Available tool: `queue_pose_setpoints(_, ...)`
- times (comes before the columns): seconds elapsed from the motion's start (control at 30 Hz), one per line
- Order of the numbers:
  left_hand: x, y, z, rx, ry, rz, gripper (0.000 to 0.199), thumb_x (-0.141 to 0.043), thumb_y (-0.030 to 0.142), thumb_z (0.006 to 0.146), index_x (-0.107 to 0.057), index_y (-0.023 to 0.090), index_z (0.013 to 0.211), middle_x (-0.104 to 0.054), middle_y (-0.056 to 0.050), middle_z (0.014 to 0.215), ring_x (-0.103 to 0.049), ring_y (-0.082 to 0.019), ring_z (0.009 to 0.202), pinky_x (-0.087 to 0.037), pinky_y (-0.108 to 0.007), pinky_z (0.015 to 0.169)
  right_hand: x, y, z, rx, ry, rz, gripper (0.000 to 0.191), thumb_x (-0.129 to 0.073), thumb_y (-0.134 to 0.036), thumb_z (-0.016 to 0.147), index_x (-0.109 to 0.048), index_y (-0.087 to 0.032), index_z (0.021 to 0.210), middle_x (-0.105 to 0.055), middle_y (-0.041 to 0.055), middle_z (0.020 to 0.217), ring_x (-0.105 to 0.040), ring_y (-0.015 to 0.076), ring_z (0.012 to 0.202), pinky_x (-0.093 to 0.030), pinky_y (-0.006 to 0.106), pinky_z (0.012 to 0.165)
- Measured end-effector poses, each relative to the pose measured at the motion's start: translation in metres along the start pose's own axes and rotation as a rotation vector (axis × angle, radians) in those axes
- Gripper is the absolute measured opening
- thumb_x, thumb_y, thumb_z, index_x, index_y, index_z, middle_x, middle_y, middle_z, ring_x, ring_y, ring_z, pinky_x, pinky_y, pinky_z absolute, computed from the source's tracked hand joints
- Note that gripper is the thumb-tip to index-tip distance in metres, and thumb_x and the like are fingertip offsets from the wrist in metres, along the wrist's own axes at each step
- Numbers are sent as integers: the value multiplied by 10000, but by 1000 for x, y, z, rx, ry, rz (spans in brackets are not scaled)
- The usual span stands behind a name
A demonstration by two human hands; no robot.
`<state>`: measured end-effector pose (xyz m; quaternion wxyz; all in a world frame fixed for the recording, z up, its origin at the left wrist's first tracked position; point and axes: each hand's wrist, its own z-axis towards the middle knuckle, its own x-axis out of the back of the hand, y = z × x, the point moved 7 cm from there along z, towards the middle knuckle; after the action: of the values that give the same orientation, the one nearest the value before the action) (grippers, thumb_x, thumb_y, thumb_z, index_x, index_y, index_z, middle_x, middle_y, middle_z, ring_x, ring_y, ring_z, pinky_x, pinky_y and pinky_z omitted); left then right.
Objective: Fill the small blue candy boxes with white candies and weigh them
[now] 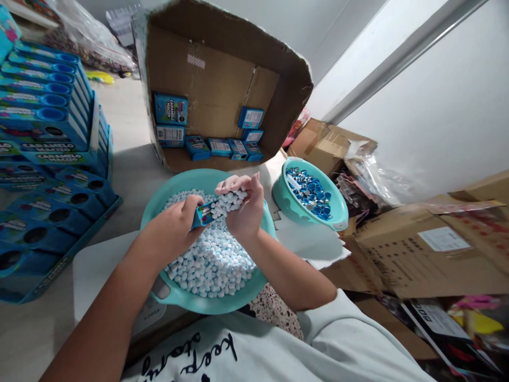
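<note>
My left hand (175, 228) is closed round a small blue candy box (203, 214), tilted with one end toward my other palm. Cupped beside it, my right hand (251, 215) holds a heap of small white candies (230, 204) against the box's end. Whether any candies are inside the box is hidden. Both hands are above a turquoise bowl (210, 306), which holds a large mass of the same white candies (212, 268).
Behind the bowl, a cardboard box (222, 90) lies on its side with several blue candy boxes (196, 147) inside. A smaller turquoise basin (280, 192) of blue and silver pieces stands right. Stacked blue packs (51, 143) rise at left; cartons (429, 249) crowd the right.
</note>
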<state>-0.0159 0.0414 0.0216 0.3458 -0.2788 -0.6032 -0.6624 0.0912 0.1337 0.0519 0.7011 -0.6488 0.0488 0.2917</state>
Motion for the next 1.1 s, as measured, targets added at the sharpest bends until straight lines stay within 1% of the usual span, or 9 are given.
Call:
queue_pose_setpoints(0.17, -1, -1, 0, 6, 0, 12, 302, -577, 296, 936, -451, 217, 1199, -694, -110, 1137, -698, -299, 1076, -549, -353, 856, -1, 1, 0, 33, -5, 37, 587, -377, -533, 1041, -559, -220, 580, -481, 5, 584, -594, 148, 645, -564, 339, 760)
queue_pose_setpoints(0.33, 2, 0, 0, 26, -6, 10, 308, -591, 300, 937, -448, 218, 1197, -700, -106, 1136, -698, -302, 1086, -542, -341, 836, 3, -2, 0, 92, 38, -64, 589, -403, -577, 1036, -562, -218, 597, -502, 4, 571, -596, 142, 617, -548, 309, 689)
queue_pose_setpoints(0.43, 3, 1, -1, 21, 10, -2, 317, -601, 309, 938, -448, 219, 1201, -702, -101, 1143, -701, -301, 1090, -544, -336, 837, 1, -1, 0, 80, -11, -24, 572, -442, -597, 1014, -561, -217, 604, -510, -2, 568, -604, 141, 625, -546, 304, 687)
queue_pose_setpoints(0.53, 1, 0, -1, 4, 27, -7, 322, -608, 305, 933, -449, 221, 1201, -704, -99, 1139, -708, -301, 1076, -547, -337, 832, 0, 2, 0, 45, -59, -10, 568, -507, -672, 961, -544, -215, 626, -521, -9, 575, -613, 146, 629, -557, 319, 703)
queue_pose_setpoints(0.63, -1, -2, -1, -20, 36, -2, 329, -616, 325, 928, -446, 221, 1190, -707, -102, 1106, -714, -307, 1050, -550, -342, 801, -2, 0, 1, 101, -102, -24, 554, -586, -729, 899, -547, -217, 691, -549, -18, 595, -614, 149, 611, -570, 337, 715)
queue_pose_setpoints(0.73, -2, -3, 0, -35, 41, 17, 322, -611, 344, 933, -443, 223, 1180, -707, -101, 1080, -717, -308, 1024, -551, -347, 774, -5, -4, -1, 180, -165, -10, 493, -606, -679, 924, -540, -223, 748, -575, -25, 620, -619, 149, 611, -576, 346, 738)
queue_pose_setpoints(0.83, -2, -4, 0, -41, 49, 34, 325, -605, 342, 934, -434, 221, 1183, -708, -106, 1079, -718, -310, 1016, -554, -353, 767, -7, -4, -3, 208, -215, -27, 482, -570, -642, 965, -512, -222, 735, -593, -13, 658, -645, 158, 668, -580, 360, 790)
queue_pose_setpoints(1.0, -3, -6, 1, -46, 52, 1, 323, -600, 352, 923, -428, 219, 1162, -702, -131, 1156, -713, -312, 1072, -574, -361, 810, -10, 1, -6, 191, -281, -104, 503, -517, -699, 961, -572, -228, 792, -633, 28, 740, -688, 213, 847, -574, 423, 909)
queue_pose_setpoints(1.1, -2, -6, 1, -38, 55, -5, 320, -592, 366, 920, -432, 219, 1154, -705, -134, 1159, -711, -317, 1090, -582, -374, 840, -11, 0, -7, 199, -303, -166, 532, -475, -725, 964, -624, -226, 859, -669, 54, 850, -696, 225, 925, -547, 446, 996)
